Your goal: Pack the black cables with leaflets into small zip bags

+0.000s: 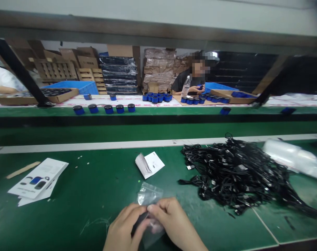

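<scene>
A small clear plastic bag [150,194] is held low at the front of the green table. My left hand [127,225] is closed at the bag's left side, with a dark item [139,223] showing between its fingers; most of that item is hidden, so its kind cannot be made out. My right hand [171,219] pinches the bag from the right, thumb and fingers meeting near the left fingertips. Just beyond the bag, a stack of folded white leaflets [144,166] lies on the table. To the right spreads a large tangled pile of black USB cables [234,174].
Printed cards [40,177] and a wooden stick [23,170] lie at left. Clear plastic bags [291,157] rest beyond the cables at right. Blue-and-black round units [108,109] line the green ledge ahead. Across it, a person [186,82] works beside a water bottle [186,87].
</scene>
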{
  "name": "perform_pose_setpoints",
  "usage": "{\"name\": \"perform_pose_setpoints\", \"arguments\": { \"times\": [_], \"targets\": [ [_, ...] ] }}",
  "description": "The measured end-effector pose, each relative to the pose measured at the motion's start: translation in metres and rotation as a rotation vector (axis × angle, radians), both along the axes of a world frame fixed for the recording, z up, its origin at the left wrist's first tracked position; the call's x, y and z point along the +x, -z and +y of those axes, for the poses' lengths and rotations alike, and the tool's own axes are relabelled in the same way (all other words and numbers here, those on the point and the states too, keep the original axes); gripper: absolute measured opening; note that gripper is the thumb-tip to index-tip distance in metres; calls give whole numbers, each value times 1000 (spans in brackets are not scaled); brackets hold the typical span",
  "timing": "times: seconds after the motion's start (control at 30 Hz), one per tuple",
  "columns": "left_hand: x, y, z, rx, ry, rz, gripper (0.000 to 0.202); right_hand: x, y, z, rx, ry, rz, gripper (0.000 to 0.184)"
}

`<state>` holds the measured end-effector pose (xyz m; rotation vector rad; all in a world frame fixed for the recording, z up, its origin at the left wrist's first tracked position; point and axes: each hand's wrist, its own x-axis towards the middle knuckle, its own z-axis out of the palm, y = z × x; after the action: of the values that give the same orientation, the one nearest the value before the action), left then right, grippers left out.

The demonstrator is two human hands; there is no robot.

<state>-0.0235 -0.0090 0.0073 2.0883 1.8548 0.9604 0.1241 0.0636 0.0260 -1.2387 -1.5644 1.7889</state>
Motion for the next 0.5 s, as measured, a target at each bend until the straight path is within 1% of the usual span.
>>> {"name": "perform_pose_setpoints", "arguments": {
  "times": [0.03,0.1,0.17,0.2,0.23,0.27,0.33,0.37,0.43,0.5],
  "targets": [
    [-6,1,2,23,44,67,15,4,-2,0,39,-3,-22,44],
    [-19,2,6,52,79,174,20,15,-5,1,172,20,-89,43],
    [-28,2,6,57,71,211,26,29,-8,4,283,100,-125,39],
    [-31,3,6,56,66,198,26,36,-10,6,290,161,-109,36],
    [-32,3,5,52,69,168,26,42,-11,8,256,233,-61,32],
    [-31,4,5,54,88,122,25,47,-13,8,187,309,20,30],
    [-28,4,3,54,150,18,26,50,-17,7,50,423,209,33],
    [-25,3,3,49,160,-39,30,48,-18,5,-2,451,291,35],
    [-18,0,2,23,118,-186,39,39,-19,-2,-72,461,393,38],
    [-12,-4,2,-40,32,-458,41,24,-15,-12,-124,437,416,41]
  ]
}}
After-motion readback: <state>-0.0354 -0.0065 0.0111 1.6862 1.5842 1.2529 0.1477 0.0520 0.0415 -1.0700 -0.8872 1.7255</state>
